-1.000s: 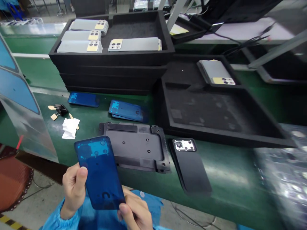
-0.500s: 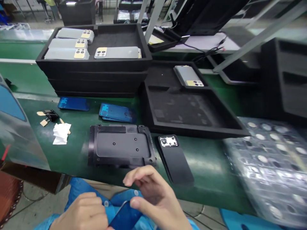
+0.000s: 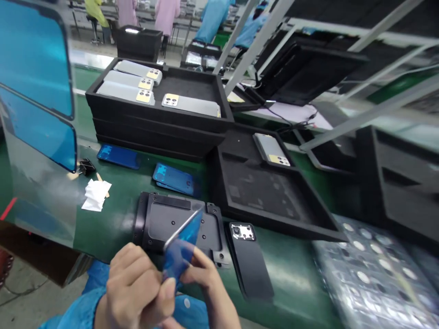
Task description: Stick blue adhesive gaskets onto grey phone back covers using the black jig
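Note:
A thin blue phone back cover (image 3: 178,256) is held up and tilted over the bench's front edge. It shows a pale, shiny edge, and its lower part looks see-through and smeared. At its lower end my left hand (image 3: 137,288) is closed, the thumb pressed near the cover. My right hand (image 3: 202,274) grips the cover from the right, between thumb and bent fingers. Behind the hands lies a black fixture plate (image 3: 157,224) with a shallow phone-shaped recess, partly hidden by the cover. To its right rests a dark phone (image 3: 252,260) with a bright camera block.
More blue back covers (image 3: 174,179) lie behind the fixture, beside black foam trays (image 3: 154,123) holding silver phone panels (image 3: 195,105). A crumpled white tissue (image 3: 96,194) and a binder clip (image 3: 86,167) lie left. Clear blister trays (image 3: 370,269) stand right; a blue-panelled sheet (image 3: 37,59) hangs left.
The blue cover has come up from low over my lap to in front of the fixture. My right hand, earlier spread with the thumb on the cover, now closes on it. The camera view has shifted.

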`<action>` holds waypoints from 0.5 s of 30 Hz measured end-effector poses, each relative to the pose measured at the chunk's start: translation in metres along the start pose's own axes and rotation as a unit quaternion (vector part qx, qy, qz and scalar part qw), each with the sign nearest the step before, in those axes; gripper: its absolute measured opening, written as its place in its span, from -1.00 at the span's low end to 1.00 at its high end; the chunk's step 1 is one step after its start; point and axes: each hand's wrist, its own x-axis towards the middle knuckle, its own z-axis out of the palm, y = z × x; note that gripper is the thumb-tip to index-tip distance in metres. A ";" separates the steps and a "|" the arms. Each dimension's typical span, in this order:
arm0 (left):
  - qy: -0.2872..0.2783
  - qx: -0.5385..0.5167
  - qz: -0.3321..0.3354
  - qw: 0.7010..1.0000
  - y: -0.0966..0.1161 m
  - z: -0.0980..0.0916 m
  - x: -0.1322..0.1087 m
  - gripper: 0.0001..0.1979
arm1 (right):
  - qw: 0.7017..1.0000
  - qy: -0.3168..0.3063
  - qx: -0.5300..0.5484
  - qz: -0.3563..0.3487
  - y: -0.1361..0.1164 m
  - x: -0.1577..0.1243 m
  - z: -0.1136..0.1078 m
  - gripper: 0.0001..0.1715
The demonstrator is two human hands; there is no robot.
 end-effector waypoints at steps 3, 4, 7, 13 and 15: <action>0.006 -0.013 -0.020 1.000 0.005 0.004 0.015 -0.64 | 0.999 0.009 -0.026 -0.024 -0.002 0.021 -0.009 -0.61; 0.004 -0.023 -0.034 0.999 0.005 0.003 0.016 -0.64 | 0.999 0.000 -0.025 -0.032 0.000 0.034 -0.016 -0.60; -0.008 -0.080 -0.085 0.993 -0.002 -0.007 0.011 -0.55 | 0.997 -0.001 -0.056 -0.048 0.018 0.095 -0.043 -0.58; -0.011 -0.097 -0.165 0.981 -0.029 -0.039 -0.029 -0.82 | 0.947 -0.188 -0.259 -0.004 0.080 0.225 -0.072 -0.63; -0.016 -0.071 -0.205 0.976 -0.037 -0.049 -0.042 -0.82 | 0.933 -0.232 -0.275 0.013 0.095 0.241 -0.067 -0.75</action>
